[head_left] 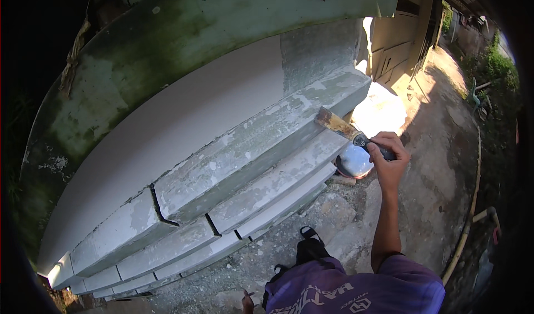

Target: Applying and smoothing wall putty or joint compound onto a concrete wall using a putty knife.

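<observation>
My right hand (389,152) is closed round the dark handle of a putty knife (339,124). The knife's wide, stained blade points up and left, at the lower edge of the top ledge (261,130); whether it touches cannot be told. That ledge is grey-white with patchy, flaking paint, and more ledges step down below it, cut by dark vertical grooves (161,205). Low at the bottom edge, my left hand (248,302) hangs beside my body, fingers curled, with a small thin thing sticking out that is too small to name.
Above the ledges runs a smooth white wall (206,102) under a green, mossy curved slab (183,36). A shiny rounded container (355,161) stands on the ground behind the knife. Rough concrete (428,203) stretches to the right, bordered by a long pipe (473,203) and plants.
</observation>
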Demonstrator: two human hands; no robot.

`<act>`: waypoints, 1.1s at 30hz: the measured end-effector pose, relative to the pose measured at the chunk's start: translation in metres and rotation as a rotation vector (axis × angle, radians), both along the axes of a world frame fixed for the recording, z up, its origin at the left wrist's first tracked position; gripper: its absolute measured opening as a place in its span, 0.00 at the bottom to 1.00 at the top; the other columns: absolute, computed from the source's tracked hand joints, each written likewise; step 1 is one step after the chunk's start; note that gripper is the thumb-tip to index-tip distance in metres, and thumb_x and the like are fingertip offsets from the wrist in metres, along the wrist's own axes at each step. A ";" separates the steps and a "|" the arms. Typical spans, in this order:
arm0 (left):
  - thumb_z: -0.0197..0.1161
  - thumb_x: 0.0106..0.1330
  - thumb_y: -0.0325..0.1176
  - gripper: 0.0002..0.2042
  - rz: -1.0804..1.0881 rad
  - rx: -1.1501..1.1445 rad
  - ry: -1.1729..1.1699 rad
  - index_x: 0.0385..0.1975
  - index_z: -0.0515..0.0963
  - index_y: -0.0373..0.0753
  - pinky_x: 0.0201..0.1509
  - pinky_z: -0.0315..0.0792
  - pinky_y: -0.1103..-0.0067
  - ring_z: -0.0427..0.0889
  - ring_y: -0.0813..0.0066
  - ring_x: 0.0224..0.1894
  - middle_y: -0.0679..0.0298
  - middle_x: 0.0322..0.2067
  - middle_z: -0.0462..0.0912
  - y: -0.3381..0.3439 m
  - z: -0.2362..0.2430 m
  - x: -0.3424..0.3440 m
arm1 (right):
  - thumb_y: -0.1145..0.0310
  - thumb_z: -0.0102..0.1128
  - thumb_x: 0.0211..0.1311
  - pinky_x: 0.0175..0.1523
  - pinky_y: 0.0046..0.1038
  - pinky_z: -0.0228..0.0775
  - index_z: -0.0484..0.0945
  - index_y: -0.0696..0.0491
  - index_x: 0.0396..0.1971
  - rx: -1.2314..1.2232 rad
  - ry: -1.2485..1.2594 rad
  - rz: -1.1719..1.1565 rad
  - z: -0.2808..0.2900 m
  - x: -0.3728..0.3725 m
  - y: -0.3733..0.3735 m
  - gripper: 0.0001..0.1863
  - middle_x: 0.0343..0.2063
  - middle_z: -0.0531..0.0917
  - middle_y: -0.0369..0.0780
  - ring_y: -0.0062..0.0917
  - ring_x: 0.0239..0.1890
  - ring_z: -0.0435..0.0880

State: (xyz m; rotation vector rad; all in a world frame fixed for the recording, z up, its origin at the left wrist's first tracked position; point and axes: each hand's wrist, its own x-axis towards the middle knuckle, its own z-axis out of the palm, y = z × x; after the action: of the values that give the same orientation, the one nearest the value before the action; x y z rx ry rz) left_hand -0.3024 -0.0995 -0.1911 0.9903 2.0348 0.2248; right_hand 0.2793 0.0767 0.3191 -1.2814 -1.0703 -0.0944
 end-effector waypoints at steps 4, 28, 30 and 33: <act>0.51 0.75 0.45 0.23 0.009 0.206 -0.230 0.40 0.83 0.28 0.58 0.69 0.65 0.75 0.46 0.55 0.39 0.49 0.80 0.027 0.041 0.036 | 0.81 0.74 0.44 0.43 0.23 0.74 0.85 0.60 0.36 0.038 -0.212 -0.168 0.056 0.003 0.005 0.15 0.36 0.84 0.41 0.24 0.39 0.82; 0.49 0.70 0.36 0.18 0.018 1.855 0.639 0.48 0.75 0.27 0.63 0.63 0.57 0.74 0.47 0.55 0.47 0.49 0.78 0.223 0.420 0.095 | 0.77 0.69 0.59 0.47 0.25 0.77 0.84 0.60 0.43 0.057 -0.162 -0.844 0.019 0.022 0.002 0.12 0.40 0.86 0.41 0.22 0.40 0.84; 0.48 0.69 0.35 0.18 -0.068 1.810 0.661 0.49 0.75 0.27 0.63 0.63 0.57 0.72 0.44 0.59 0.46 0.52 0.77 0.224 0.443 0.114 | 0.78 0.67 0.60 0.47 0.25 0.77 0.83 0.60 0.43 0.024 -0.181 -0.769 0.011 0.011 -0.007 0.11 0.39 0.86 0.41 0.23 0.39 0.84; 0.49 0.70 0.34 0.21 -0.390 1.522 0.689 0.59 0.73 0.33 0.70 0.50 0.55 0.59 0.43 0.69 0.43 0.59 0.73 0.223 0.495 0.162 | 0.80 0.67 0.58 0.48 0.25 0.76 0.82 0.61 0.42 0.006 -0.211 -0.698 0.000 0.002 -0.015 0.12 0.39 0.85 0.42 0.24 0.40 0.83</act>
State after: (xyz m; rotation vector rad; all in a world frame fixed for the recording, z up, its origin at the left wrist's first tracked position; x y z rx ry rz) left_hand -0.1405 0.1240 0.3036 2.6029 1.9526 1.5133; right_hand 0.2812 0.0614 0.3189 -1.6164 -0.7490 -0.7717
